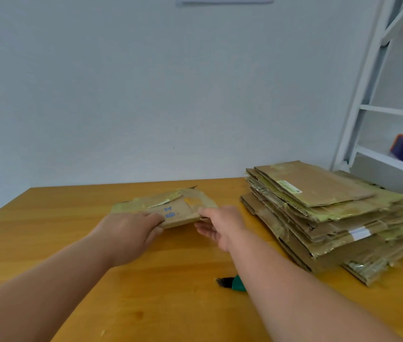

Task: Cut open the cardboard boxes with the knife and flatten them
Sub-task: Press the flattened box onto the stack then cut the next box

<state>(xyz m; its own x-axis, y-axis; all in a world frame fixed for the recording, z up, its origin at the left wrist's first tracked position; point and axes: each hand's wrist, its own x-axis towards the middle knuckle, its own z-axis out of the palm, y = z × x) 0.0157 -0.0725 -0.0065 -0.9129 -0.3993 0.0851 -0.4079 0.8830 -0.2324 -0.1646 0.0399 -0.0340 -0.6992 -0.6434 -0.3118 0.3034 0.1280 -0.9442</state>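
- Small flattened box point(168, 210) lies on the desk point(77, 218) at about 12 o'clock from the person, near the far edge. Torn tape on its top face, blue print toward the near side. Long axis runs roughly 9-to-3, tilted a little.
- Left hand point(127, 233) grips the box's near-left corner — fingers curled over the top edge, thumb side below.
- Right hand point(220, 224) is at the box's right end, fingertips touching or just over the edge. Cannot tell whether it has a firm pinch; the fingers look only lightly bent.
- Both hands are at the box, one at each end of the long axis, so either could lift it.
- Stack of flattened boxes point(331, 218) sits at 2 o'clock, well apart from the small box and on the right hand's side.
- Knife point(231, 283) — green handle, dark tip — lies on the desk at about 5 o'clock of the box, partly under the right forearm, held by neither hand.
- Judgement: cutting looks done for this box; the likely next move is carrying it rightward onto the stack.
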